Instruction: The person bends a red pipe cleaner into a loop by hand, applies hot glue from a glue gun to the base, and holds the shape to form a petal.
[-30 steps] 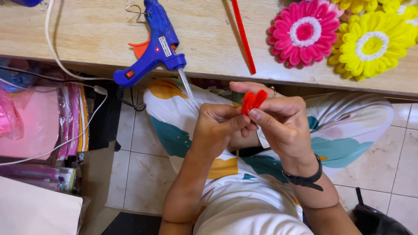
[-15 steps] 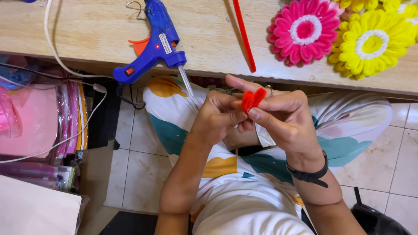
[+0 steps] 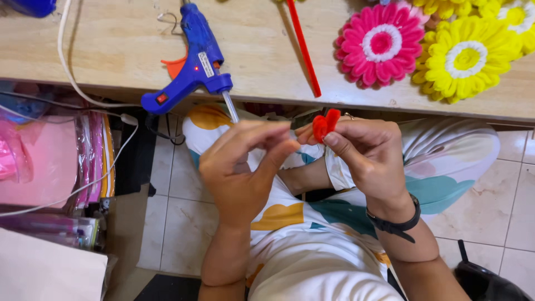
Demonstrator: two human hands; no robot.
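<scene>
Two flowers, pink [image 3: 380,43] and yellow [image 3: 467,57], lie finished on the far table [image 3: 111,56]. Right hand [image 3: 370,159] pinches a looped red stem [image 3: 325,124] (barely begun); left hand [image 3: 242,173] curls beside it, fingertips near.

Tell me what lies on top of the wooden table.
On the wooden table: a blue glue gun, a red stick, a pink flower and yellow flowers. Anything beneath the flowers is hidden.

On my wooden table [image 3: 111,50] lies a blue glue gun [image 3: 192,61], its white cord [image 3: 69,72] trailing off the edge. Further right sit a red stick [image 3: 304,50], a pink flower [image 3: 382,43] and a yellow flower [image 3: 468,58]. Pink sheets [image 3: 39,161] lie on the floor.
</scene>
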